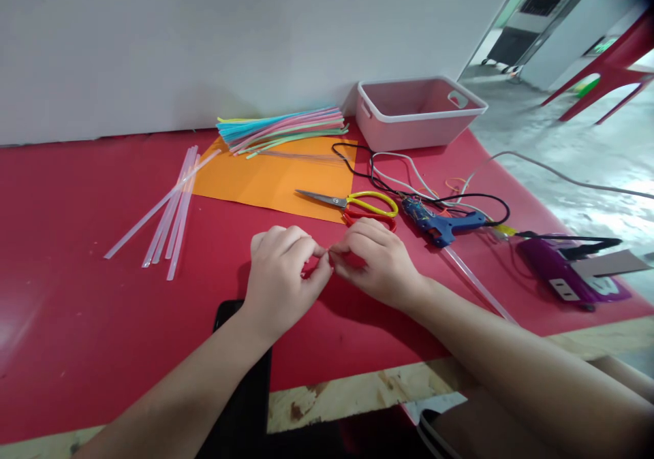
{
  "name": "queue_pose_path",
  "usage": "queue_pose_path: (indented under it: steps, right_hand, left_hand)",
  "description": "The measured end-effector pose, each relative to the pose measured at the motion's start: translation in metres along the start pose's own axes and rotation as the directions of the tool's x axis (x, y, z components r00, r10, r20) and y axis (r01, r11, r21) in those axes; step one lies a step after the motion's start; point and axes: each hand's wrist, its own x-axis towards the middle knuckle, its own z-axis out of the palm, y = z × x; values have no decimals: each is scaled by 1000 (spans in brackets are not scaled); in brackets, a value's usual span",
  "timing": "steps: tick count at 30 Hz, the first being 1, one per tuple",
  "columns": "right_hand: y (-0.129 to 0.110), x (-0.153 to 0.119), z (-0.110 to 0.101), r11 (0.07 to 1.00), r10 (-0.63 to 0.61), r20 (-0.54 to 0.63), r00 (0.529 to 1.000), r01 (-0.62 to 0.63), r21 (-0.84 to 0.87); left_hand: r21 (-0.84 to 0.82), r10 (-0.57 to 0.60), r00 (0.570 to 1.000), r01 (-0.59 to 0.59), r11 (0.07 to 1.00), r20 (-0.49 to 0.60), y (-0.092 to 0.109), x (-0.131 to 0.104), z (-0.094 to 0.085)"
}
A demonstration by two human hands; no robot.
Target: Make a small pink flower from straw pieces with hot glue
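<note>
Hands: while the left hand and the right hand meet at the centre of the frame, each has thumb and forefinger pinched together at the tips; what they grip, if anything, is too small to tell;
Scissors: just above the right hand, blades pointing left (one handle loop yellow, the other red); the blades lie over the orange sheet, upper middle of the frame;
Pipe cleaners: a multicoloured bundle at upper centre, partly over that sheet;
Glue sticks: translucent, centre left, one crossing the others;
Glue gun: blue, right of centre, beside tangled cords;
Pink bin: upper right of centre;
Purple device: lower right;
Black flat object: bottom, left of centre, partly hidden by the left forearm
</note>
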Motion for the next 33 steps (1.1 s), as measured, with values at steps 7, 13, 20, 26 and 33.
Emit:
queue_pose_path:
  steps: [7, 13, 20, 26, 33]
  right_hand:
    - [8, -4, 2, 987, 123, 213, 969, -98, -124]
    - [2, -5, 1, 976, 148, 313, 938, -88, -198]
    - [7, -4, -2, 976, 210, 171, 963, -198, -87]
    - [8, -2, -7, 977, 212, -5, 977, -212, 27]
    - [3, -1, -8, 997, 4, 32, 999, -6, 73]
  left_hand:
    - [224, -119, 993, 116, 968, 0, -18, 0, 12]
    - [272, -177, 984, 166, 948, 18, -24, 2, 20]
    - [213, -119, 993, 110, 971, 27, -25, 3, 20]
    - [-18, -87, 996, 88, 996, 27, -13, 4, 7]
    - [-144, 31, 995, -18, 989, 90, -7, 1, 1]
